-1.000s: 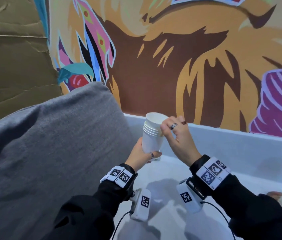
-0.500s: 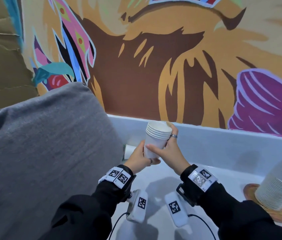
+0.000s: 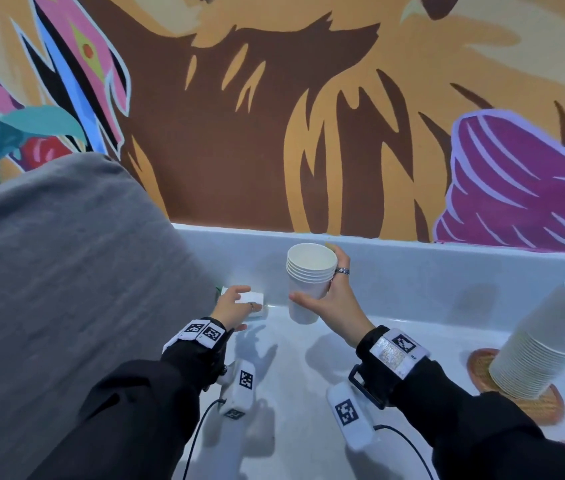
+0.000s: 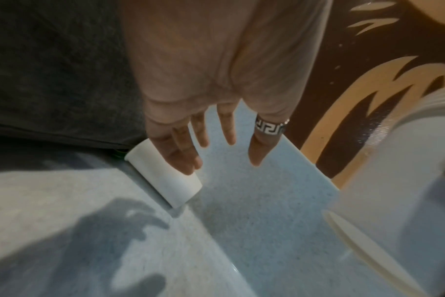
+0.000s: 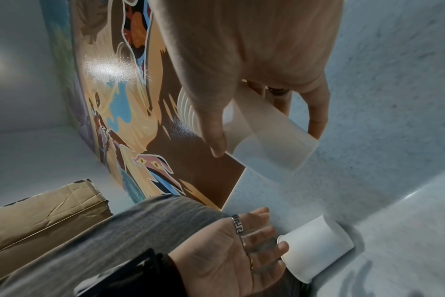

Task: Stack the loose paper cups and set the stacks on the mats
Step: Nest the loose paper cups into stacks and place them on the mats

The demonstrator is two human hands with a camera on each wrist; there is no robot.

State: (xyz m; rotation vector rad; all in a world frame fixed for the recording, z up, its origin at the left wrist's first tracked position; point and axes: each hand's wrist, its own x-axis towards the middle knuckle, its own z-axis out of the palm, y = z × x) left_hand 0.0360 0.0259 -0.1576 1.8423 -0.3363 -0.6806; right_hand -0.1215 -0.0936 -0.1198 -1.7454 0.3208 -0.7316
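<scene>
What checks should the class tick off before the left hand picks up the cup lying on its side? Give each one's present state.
1. Left hand open, fingers straight over the loose cup: ok.
2. Loose cup grasped: not ok; fingers only at it.
3. Right hand grips the small stack upright, mouth up: ok.
4. Loose cup undamaged: cannot tell.
5. Tall stack on its mat: ok, though it looks tilted.
6. Grey cushion clear of the cup: cannot tell; it lies close beside it.
</scene>
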